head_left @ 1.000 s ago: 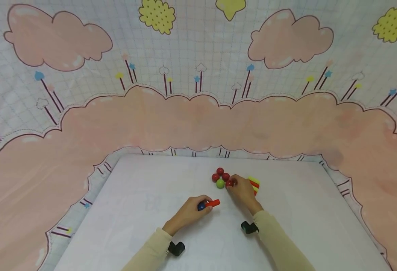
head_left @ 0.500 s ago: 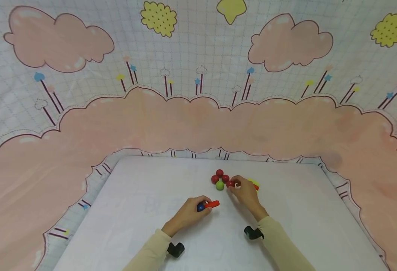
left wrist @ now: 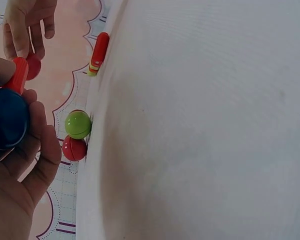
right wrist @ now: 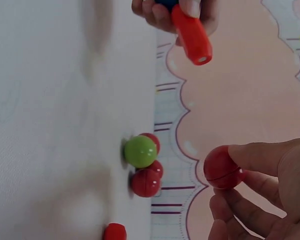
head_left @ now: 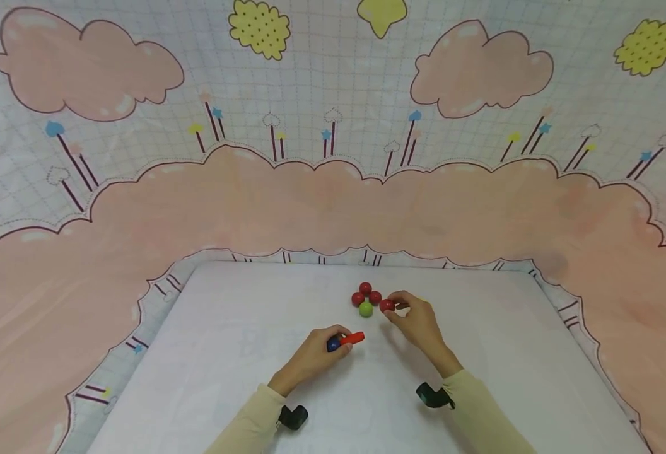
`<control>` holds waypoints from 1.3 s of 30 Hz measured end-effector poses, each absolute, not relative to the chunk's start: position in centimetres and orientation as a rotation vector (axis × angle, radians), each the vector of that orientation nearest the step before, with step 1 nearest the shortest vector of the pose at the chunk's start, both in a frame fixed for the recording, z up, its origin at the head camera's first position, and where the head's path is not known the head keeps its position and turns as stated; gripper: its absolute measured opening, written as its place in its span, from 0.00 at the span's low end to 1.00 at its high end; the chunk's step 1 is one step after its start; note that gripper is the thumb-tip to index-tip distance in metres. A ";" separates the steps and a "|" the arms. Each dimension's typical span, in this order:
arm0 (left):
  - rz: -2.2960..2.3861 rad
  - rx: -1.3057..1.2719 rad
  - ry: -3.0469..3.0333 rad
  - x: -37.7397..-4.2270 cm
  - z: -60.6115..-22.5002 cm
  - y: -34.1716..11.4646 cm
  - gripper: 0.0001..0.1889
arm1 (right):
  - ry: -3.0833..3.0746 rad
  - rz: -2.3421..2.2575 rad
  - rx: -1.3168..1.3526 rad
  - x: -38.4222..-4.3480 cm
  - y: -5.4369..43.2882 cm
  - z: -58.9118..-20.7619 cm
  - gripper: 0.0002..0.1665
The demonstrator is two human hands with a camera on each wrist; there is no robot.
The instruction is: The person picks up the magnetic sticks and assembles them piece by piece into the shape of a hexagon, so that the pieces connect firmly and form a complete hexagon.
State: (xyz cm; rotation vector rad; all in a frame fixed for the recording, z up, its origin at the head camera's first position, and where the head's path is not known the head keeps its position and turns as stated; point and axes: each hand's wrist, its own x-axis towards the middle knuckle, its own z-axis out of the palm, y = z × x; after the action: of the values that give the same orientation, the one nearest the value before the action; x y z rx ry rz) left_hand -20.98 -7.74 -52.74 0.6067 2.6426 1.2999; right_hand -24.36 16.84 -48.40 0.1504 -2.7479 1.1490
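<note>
My left hand holds a blue ball together with a red stick that points away from the ball; whether the two are joined I cannot tell. Between thumb and fingers, my right hand pinches a red ball, raised off the table in the right wrist view. Just left of that hand, a green ball lies on the table against several other balls, among them a red ball at the back of the cluster.
A white table lies under both hands. In the left wrist view, red and yellow sticks lie on it; the right hand mostly hides them in the head view. A patterned cloth hangs behind. Each wrist carries a small black camera.
My right hand has drawn the red ball up and slightly away from the cluster, and now covers most of the sticks. The left hand has stayed nearly still with its ball and stick.
</note>
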 end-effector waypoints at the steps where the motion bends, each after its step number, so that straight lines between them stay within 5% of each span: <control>1: 1.304 0.599 2.641 -20.9 -52.7 -7.8 0.14 | -2.752 1.159 0.151 -24.1 16.9 -48.3 0.18; 39: 1.376 0.642 2.649 -20.5 -52.1 -7.2 0.13 | -2.724 1.464 0.289 -19.8 14.7 -48.7 0.18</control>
State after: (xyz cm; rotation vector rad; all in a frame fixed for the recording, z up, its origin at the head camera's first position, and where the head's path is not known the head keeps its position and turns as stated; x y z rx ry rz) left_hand -20.51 -7.19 -52.13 0.6415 2.6486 1.3759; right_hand -19.81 14.68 -48.71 0.2892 -2.7236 1.4636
